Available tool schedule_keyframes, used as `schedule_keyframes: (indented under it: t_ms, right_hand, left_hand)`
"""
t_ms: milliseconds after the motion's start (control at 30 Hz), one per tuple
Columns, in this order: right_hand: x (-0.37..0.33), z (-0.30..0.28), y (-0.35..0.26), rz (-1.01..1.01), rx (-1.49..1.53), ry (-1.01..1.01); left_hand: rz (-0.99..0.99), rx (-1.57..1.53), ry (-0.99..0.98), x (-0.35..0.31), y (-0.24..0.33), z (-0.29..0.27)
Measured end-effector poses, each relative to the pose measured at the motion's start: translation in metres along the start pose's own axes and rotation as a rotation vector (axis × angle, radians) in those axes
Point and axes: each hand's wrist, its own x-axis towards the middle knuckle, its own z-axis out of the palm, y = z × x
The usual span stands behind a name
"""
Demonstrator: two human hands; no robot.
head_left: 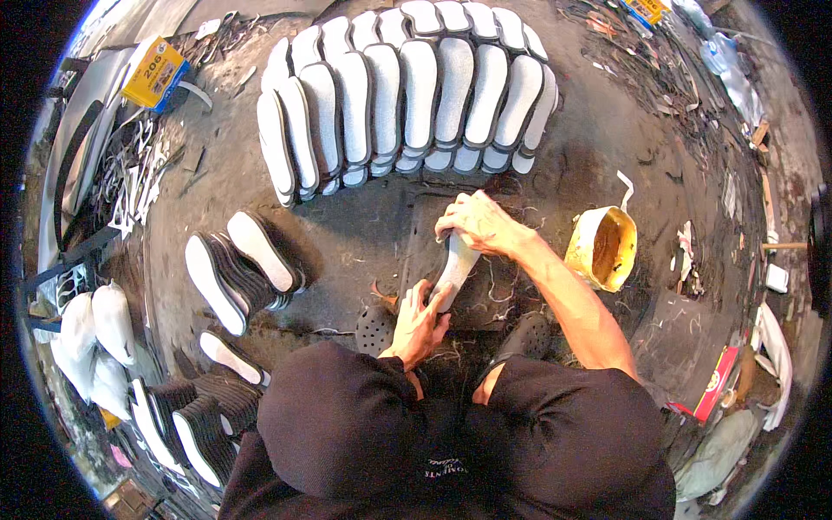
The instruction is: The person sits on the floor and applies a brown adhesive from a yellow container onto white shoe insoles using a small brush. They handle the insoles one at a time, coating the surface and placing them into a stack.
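Note:
A pale, whitish-grey shoe sole (pixel 458 265) with a dark edge is held between my two hands, low over the floor between my feet. My right hand (pixel 479 224) wraps over its far end, fingers curled around the edge. Closer to me, my left hand (pixel 419 324) grips the near end with fingers and thumb. My palms and fingers hide both ends of the sole. Just beyond my hands, rows of similar white-topped soles (pixel 418 94) lean against each other in a curved block.
Stacked dark-edged soles (pixel 227 274) stand at the left, with more soles (pixel 208 407) below them. To the right is a yellow container (pixel 601 249) with brown residue and a white handle-like strip. White bags (pixel 97 338), a yellow box (pixel 155 74) and scraps line the sides.

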Motion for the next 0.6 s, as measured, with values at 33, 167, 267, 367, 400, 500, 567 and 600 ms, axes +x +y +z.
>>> schedule_keyframes:
  t_ms: [33, 167, 267, 367, 400, 500, 567, 600]
  right_hand:
    - [0.0, -0.01, 0.002, -0.014, -0.039, 0.046]
    - [-0.064, 0.016, 0.013, 0.309, 0.081, 0.44]
    - [-0.106, 0.056, -0.038, 0.427, 0.154, 0.416]
    - [-0.106, 0.042, -0.05, 0.393, 0.166, 0.377]
    - [-0.098, 0.036, -0.024, 0.397, 0.155, 0.526]
    - [-0.077, 0.014, 0.012, 0.545, 0.227, 0.531]
    - [-0.075, 0.025, 0.005, 0.51, 0.187, 0.529]
    - [-0.085, 0.033, -0.007, 0.488, 0.145, 0.529]
  left_hand:
    - [-0.012, 0.0, -0.007, -0.004, -0.001, -0.004]
    - [-0.034, -0.057, -0.047, 0.004, 0.004, 0.001]
    - [-0.009, -0.082, -0.042, 0.005, -0.002, 0.005]
    - [-0.012, -0.098, -0.057, 0.005, -0.003, 0.003]
    - [0.004, -0.113, -0.05, 0.007, 0.001, 0.008]
    - [-0.016, -0.129, -0.073, 0.021, 0.01, 0.007]
    - [-0.006, -0.116, -0.061, 0.017, 0.004, 0.0]
    - [-0.003, -0.127, -0.05, 0.014, 0.003, -0.002]
